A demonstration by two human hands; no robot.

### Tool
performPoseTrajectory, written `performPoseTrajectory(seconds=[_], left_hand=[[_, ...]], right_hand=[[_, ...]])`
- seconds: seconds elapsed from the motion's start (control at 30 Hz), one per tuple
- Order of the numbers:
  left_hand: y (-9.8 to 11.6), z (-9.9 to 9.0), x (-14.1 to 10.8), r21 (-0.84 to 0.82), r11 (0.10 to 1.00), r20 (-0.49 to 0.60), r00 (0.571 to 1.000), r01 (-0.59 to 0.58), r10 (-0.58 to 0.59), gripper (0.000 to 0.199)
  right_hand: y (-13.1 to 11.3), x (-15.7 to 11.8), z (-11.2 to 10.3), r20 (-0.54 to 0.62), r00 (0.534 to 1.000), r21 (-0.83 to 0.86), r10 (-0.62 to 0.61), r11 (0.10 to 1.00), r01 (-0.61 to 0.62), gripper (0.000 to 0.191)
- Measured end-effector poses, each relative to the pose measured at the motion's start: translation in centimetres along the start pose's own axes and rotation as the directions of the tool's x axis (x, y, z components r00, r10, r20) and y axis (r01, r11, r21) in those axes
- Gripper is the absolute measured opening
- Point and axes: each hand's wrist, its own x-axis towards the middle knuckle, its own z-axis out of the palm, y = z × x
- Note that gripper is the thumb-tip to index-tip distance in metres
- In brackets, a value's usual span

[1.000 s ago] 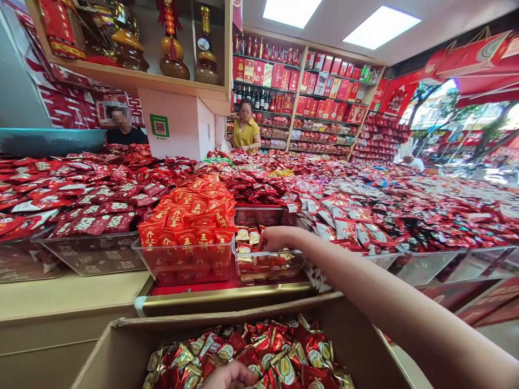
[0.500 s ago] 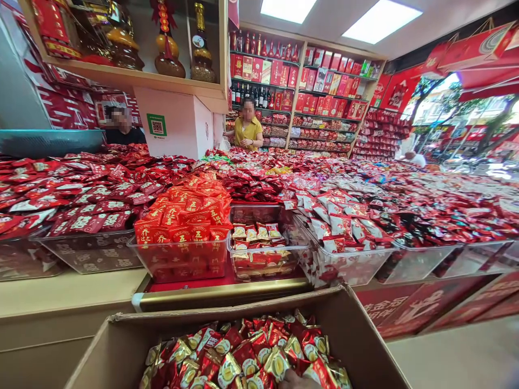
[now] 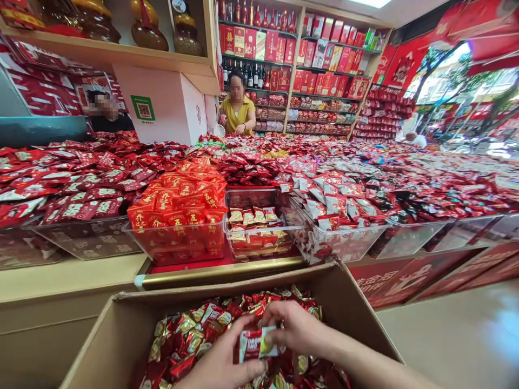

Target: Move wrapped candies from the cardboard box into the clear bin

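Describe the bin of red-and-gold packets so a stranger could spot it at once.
Find the open cardboard box, then look just past its far edge. The clear bin stands between orange-red packets on its left and red-and-white packets on its right. Both neighbours are heaped above their rims, while this one is filled only to below its rim, baring its back wall.

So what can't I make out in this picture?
From the head view:
Parts of held packet: covered by left hand and right hand.
Bottom of cardboard box: buried under heaped packets.
Its near side: cut off by lower edge.
Tops of gourd-shaped bottles: cut off by upper edge.
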Motion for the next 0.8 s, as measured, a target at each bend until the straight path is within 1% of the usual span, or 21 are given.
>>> performPoseTrajectory(seconds=[0.03,0.07,0.1,0.13,0.17,0.27,0.33,0.4,0.5,0.67,0.73,0.8], left_hand=[[0.4,0.4,0.1,-0.118,0.993,-0.011,1.0,-0.023,0.021,0.058],[0.7,0.7,0.2,-0.199,0.979,-0.062,0.998,-0.046,0.035,0.057],[1.1,1.0,0.2,-0.255,0.965,-0.119,0.993,-0.055,0.025,0.053],[1.4,1.2,0.2,-0.292,0.955,-0.155,0.988,-0.05,0.005,0.046],[1.7,1.3,0.2,-0.324,0.945,-0.178,0.984,-0.043,-0.016,0.039],[2.7,1.3,-0.2,-0.406,0.914,-0.155,0.986,-0.01,-0.058,0.025],[3.2,1.2,-0.6,-0.454,0.891,-0.157,0.983,0.012,-0.093,0.023],[3.7,1.2,-0.8,-0.471,0.882,-0.178,0.976,0.026,-0.124,0.024],[3.9,1.2,-0.8,-0.432,0.902,-0.238,0.962,0.017,-0.132,0.027],[3.1,1.0,-0.2,-0.348,0.938,-0.366,0.918,0.015,-0.15,0.032],[2.7,0.8,0.0,-0.304,0.953,-0.39,0.912,0.002,-0.127,0.036],[2.4,0.8,0.2,-0.251,0.967,-0.411,0.908,-0.03,-0.079,0.038]], right_hand=[[-0.6,0.0,-0.8,-0.018,1.0,0.194,0.021,0.981,-0.017,0.019],[-1.1,-0.1,-1.3,-0.017,0.999,0.363,0.03,0.932,-0.022,0.018],[-1.5,-0.1,-1.7,-0.009,1.0,0.495,0.029,0.869,-0.021,0.019],[-1.8,-0.1,-1.9,-0.004,1.0,0.59,0.026,0.807,-0.019,0.02],[-2.0,-0.1,-1.9,0.004,1.0,0.657,0.024,0.753,-0.021,0.022],[-2.3,-0.1,-1.8,0.026,0.999,0.784,0.03,0.62,-0.039,0.029],[-2.5,-0.1,-1.6,0.038,0.999,0.837,0.04,0.545,-0.053,0.033],[-2.6,-0.2,-1.5,0.036,0.998,0.863,0.051,0.501,-0.057,0.035],[-2.7,-0.1,-1.2,0.035,0.999,0.871,0.04,0.489,-0.05,0.036],[-2.4,0.1,-0.4,0.001,0.999,0.826,0.04,0.563,-0.023,0.032],[-2.4,0.2,-0.3,-0.002,0.999,0.821,0.048,0.57,-0.025,0.032],[-2.5,0.3,-0.3,-0.003,0.999,0.821,0.052,0.571,-0.027,0.032]])
